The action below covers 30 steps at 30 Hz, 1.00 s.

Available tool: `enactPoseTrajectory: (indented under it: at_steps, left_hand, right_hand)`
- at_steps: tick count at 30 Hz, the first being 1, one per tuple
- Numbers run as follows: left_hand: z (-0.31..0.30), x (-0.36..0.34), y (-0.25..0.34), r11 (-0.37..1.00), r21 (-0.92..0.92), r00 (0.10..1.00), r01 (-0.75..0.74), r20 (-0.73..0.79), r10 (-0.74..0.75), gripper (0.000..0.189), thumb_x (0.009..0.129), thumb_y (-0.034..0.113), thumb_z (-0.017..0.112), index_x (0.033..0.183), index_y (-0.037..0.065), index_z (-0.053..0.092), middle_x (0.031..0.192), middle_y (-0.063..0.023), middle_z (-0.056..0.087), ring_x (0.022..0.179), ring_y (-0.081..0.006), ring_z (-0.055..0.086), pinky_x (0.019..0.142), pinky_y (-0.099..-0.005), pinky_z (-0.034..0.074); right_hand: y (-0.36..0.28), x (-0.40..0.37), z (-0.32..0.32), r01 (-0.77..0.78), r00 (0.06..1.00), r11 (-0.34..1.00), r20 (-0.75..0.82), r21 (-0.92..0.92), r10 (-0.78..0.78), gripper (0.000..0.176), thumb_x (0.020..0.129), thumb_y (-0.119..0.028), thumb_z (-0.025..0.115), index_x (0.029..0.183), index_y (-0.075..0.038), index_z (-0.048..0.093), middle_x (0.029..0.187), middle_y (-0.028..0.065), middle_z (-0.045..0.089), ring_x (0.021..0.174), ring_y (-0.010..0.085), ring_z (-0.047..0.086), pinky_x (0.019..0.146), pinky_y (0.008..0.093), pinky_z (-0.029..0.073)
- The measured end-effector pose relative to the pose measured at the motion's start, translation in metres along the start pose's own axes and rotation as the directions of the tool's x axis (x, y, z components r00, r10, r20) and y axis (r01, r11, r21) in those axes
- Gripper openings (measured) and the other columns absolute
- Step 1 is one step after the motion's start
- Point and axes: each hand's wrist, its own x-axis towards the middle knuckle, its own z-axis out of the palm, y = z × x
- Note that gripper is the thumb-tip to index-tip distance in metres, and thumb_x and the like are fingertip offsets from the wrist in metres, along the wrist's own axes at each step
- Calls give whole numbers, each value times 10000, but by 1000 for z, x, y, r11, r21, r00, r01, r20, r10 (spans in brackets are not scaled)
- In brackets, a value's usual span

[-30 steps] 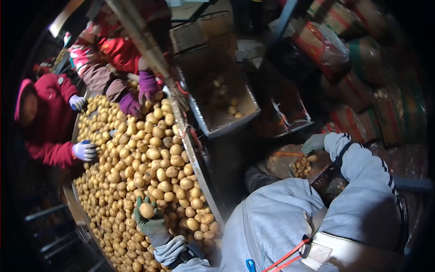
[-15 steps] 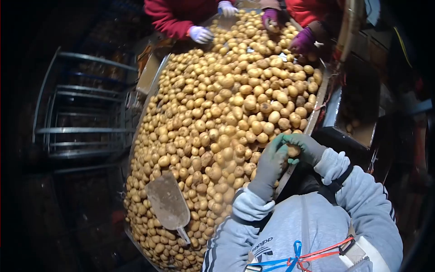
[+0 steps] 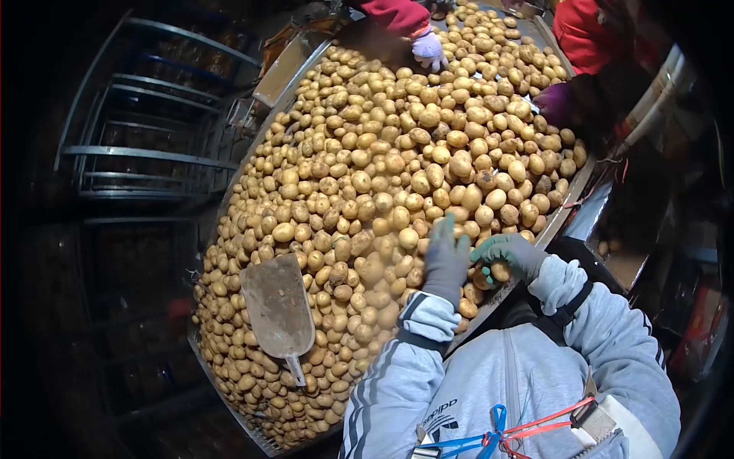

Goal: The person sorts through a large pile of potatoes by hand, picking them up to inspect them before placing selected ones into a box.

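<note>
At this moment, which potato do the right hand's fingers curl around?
The potato beside the bin's right wall, under the gloved right hand; the other visible potatoes lie outside that grasp.

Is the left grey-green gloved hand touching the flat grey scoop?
Apart: the head view shows round yellow potatoes between the left hand and the scoop.

The head view faces forward-down over potatoes (image 3: pixel 361 181).

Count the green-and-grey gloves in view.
2: one on the left hand, blurred, over the potatoes; one on the right hand, around a potato near the bin edge. Others may be hidden in the dark areas.
</note>
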Motion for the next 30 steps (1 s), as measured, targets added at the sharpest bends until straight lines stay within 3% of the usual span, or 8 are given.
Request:
enactPoseTrajectory:
  at_steps: [4, 5, 6, 9, 11, 17, 23, 30]
  left_hand:
    - [-49, -10, 11, 989, -111, 982, 100, 173, -79, 502, 999, 243, 629, 1464, 63, 568, 1469, -232, 563, 1378, -355, 536, 1199, -409, 405]
    - [-67, -9, 8, 956, -204, 973, 212, 140, -186, 477, 1007, 229, 621, 1443, 41, 581, 1463, -221, 570, 1353, -352, 554, 1189, -412, 415]
    - [-58, -7, -47, 999, 22, 992, -41, -117, 44, 384, 968, 198, 649, 1315, 33, 643, 1275, -205, 653, 1150, -370, 652, 1037, -428, 525]
    - [-118, -4, -83, 954, 172, 951, 247, -231, -205, 392, 955, 172, 612, 1322, 35, 630, 1279, -217, 642, 1174, -392, 630, 1037, -429, 529]
    - [-139, -7, -88, 879, 380, 948, 288, -242, -206, 457, 933, 167, 610, 1379, 65, 603, 1333, -214, 621, 1220, -383, 625, 1029, -432, 543]
    - [-92, 16, -83, 896, 329, 949, 300, -197, -245, 647, 913, 178, 633, 1530, 67, 473, 1651, -177, 335, 1381, -386, 534, 1101, -440, 514]
    - [-145, 35, -114, 954, 78, 957, 289, 18, -291, 675, 841, 144, 650, 1502, 72, 533, 1569, -197, 484, 1361, -364, 570, 1167, -392, 438]
    - [-145, 54, -117, 850, 452, 940, 271, 65, -334, 438, 819, 277, 758, 1244, 177, 722, 1183, -142, 720, 1072, -356, 700, 938, -411, 558]
  right_hand:
    - [-9, 7, -11, 6, 999, 993, 43, -121, -1, 289, 930, -65, 661, 1199, -83, 767, 1183, 101, 756, 1048, 218, 735, 960, 311, 575]
    - [-3, 5, -13, 54, 998, 991, 48, -125, -48, 338, 879, -83, 716, 1214, -103, 752, 1169, 97, 752, 1031, 242, 738, 926, 328, 584]
    - [2, 4, -16, 103, 994, 986, 54, -128, -97, 404, 828, -101, 771, 1230, -123, 738, 1156, 94, 749, 1014, 266, 742, 892, 346, 593]
    - [-9, 6, -22, -77, 997, 984, 18, 162, 75, 355, 857, -99, 742, 1209, -51, 731, 1084, 102, 747, 933, 240, 739, 817, 336, 603]
    - [-25, 8, -22, -484, 842, 565, 181, 668, 508, 300, 902, -86, 682, 1181, 8, 736, 1053, 108, 742, 902, 209, 727, 801, 316, 601]
    - [-31, 28, -14, -501, 855, 612, 239, 612, 460, 259, 975, -61, 579, 1142, 47, 746, 969, 109, 746, 832, 181, 711, 781, 300, 599]
    - [-44, 32, -16, -516, 850, 616, 272, 595, 450, 270, 975, -116, 609, 1144, 36, 755, 954, 106, 753, 831, 167, 707, 784, 285, 587]
    - [-49, 13, -27, -461, 883, 714, 193, 527, 428, 290, 987, -165, 660, 1202, 6, 755, 1148, 79, 769, 1006, 155, 713, 950, 283, 553]
